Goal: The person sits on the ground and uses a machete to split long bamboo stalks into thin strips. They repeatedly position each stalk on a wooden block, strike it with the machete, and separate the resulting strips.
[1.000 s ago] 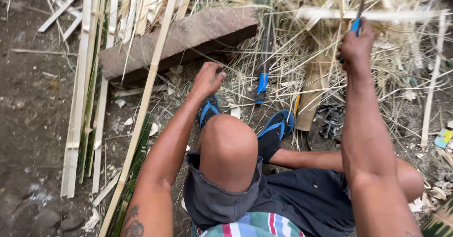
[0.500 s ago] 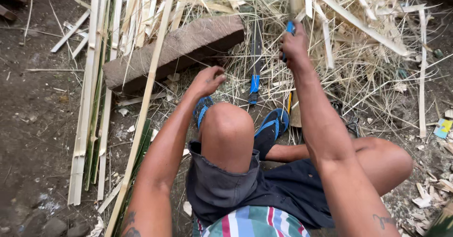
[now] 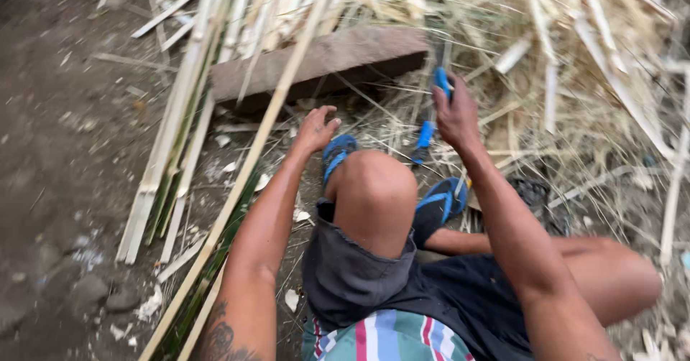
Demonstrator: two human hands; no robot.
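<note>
The right hand (image 3: 454, 117) is wrapped around a blue-handled tool (image 3: 440, 81), raised beyond the knee by the wooden block (image 3: 323, 59). The left hand (image 3: 315, 127) hangs over the ground, fingers loosely spread, touching nothing, just right of a long bamboo strip (image 3: 248, 167). I'd steady that strip before cutting.

The person sits on the dirt ground (image 3: 57, 153) with one knee raised, blue sandals (image 3: 445, 197) on both feet. The right hand (image 3: 454, 117) is closed round a blue-handled tool (image 3: 441, 82), held up over a heap of straw-like shavings (image 3: 575, 81). The left hand (image 3: 316, 127) is open, fingers spread, just beside a long bamboo strip (image 3: 244, 181) lying in front of a wooden block (image 3: 323, 63).
</note>
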